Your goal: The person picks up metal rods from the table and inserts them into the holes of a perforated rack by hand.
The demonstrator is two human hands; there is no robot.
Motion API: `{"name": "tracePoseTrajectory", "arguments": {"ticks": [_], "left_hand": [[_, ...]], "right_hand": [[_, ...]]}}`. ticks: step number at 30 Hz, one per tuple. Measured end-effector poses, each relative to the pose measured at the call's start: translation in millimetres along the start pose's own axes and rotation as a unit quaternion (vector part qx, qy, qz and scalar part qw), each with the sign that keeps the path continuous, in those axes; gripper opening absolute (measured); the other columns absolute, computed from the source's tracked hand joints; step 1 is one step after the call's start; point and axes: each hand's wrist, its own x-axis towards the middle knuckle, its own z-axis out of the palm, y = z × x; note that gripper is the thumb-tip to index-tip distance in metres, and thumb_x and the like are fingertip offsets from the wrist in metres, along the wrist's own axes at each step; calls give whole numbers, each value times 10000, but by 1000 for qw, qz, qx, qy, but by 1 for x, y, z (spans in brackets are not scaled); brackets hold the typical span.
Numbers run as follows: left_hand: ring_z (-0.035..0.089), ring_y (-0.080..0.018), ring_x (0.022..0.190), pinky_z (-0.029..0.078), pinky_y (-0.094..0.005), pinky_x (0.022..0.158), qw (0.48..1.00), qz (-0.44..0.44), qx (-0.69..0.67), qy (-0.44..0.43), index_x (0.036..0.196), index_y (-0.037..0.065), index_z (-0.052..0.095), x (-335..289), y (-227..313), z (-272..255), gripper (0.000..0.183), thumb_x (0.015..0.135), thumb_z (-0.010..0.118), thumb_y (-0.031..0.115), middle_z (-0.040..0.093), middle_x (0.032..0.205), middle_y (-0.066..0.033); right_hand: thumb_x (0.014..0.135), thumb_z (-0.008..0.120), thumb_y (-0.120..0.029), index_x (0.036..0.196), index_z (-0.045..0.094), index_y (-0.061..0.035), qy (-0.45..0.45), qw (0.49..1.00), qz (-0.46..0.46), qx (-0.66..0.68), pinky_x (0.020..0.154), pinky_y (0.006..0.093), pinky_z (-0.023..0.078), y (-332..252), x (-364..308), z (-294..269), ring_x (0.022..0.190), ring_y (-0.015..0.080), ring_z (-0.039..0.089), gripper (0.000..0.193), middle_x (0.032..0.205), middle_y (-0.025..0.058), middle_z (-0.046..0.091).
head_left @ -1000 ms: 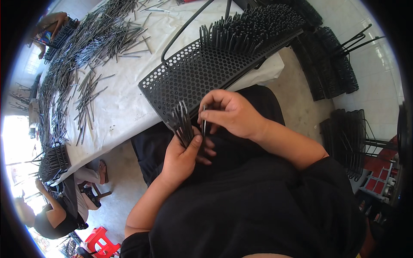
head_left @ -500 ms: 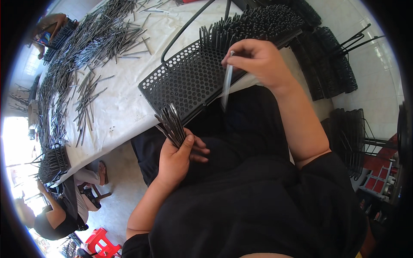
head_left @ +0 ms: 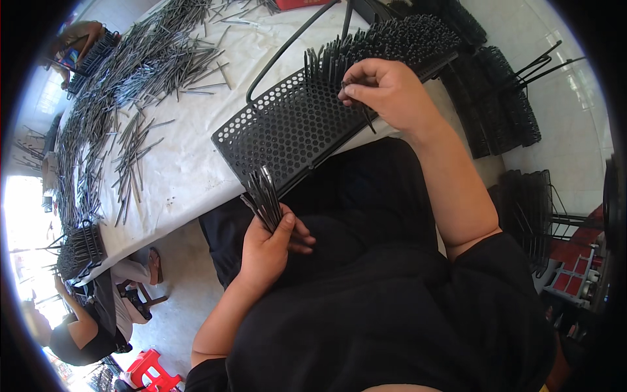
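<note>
My left hand [head_left: 266,251], at the table's near edge, is closed around a bundle of thin dark metal strips [head_left: 262,199] whose ends stick up past the thumb. Over the black perforated rack [head_left: 277,127], my right hand [head_left: 392,95] pinches a single dark strip [head_left: 371,121] between thumb and fingers. The strip slants down below the hand; its upper end is mostly hidden by the fingertips. Just beyond that hand, many similar strips [head_left: 408,36] stand upright, packed in the right part of the rack. The rack's left part shows bare holes.
Loose strips [head_left: 150,59] lie heaped across the white-covered table [head_left: 189,157]. More filled black racks [head_left: 493,98] stand at the right. A person [head_left: 85,326] sits at the lower left near a red stool [head_left: 153,372]; another person's arm [head_left: 88,42] shows at the upper left.
The strip in my right hand has turned from hanging down toward the left to slanting down toward the right, and looks darker. My left hand still holds its bundle, barely moved.
</note>
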Motion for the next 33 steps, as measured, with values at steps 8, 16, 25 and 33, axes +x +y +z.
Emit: {"name": "tracePoseTrajectory", "arguments": {"ticks": [8, 16, 25, 33], "left_hand": [[663, -209, 740, 588, -326, 610, 1000, -22, -8, 0, 1002, 44, 477, -1, -2, -2, 105, 1012, 495, 146, 611, 848, -95], [669, -260, 783, 604, -440, 727, 988, -75, -121, -54, 1030, 17, 522, -2, 6, 2, 149, 1015, 484, 161, 611, 874, -114], [648, -292, 961, 586, -532, 789, 967, -123, -205, -82, 1248, -15, 493, -1, 16, 1, 320, 1022, 467, 210, 618, 982, -137], [634, -337, 1050, 560, -576, 839, 945, -114, -271, -144, 1319, -10, 454, 0, 4, -16, 381, 988, 525, 165, 628, 1095, -178]], "right_hand": [[923, 594, -46, 1123, 623, 5, -12, 989, -4, 148, 685, 239, 548, -21, 12, 17, 802, 145, 682, 209, 893, 91, 688], [913, 592, 52, 1060, 644, 45, 280, 912, -296, -47, 795, 229, 536, 18, 30, 37, 870, 124, 673, 156, 928, 90, 705], [903, 606, 59, 1030, 655, 53, 297, 914, -272, -42, 813, 227, 533, 24, 34, 39, 880, 123, 675, 136, 933, 84, 709], [871, 646, 36, 975, 681, 13, 285, 911, -298, 22, 746, 220, 541, 32, 36, 34, 811, 104, 694, 112, 869, 71, 731]]}}
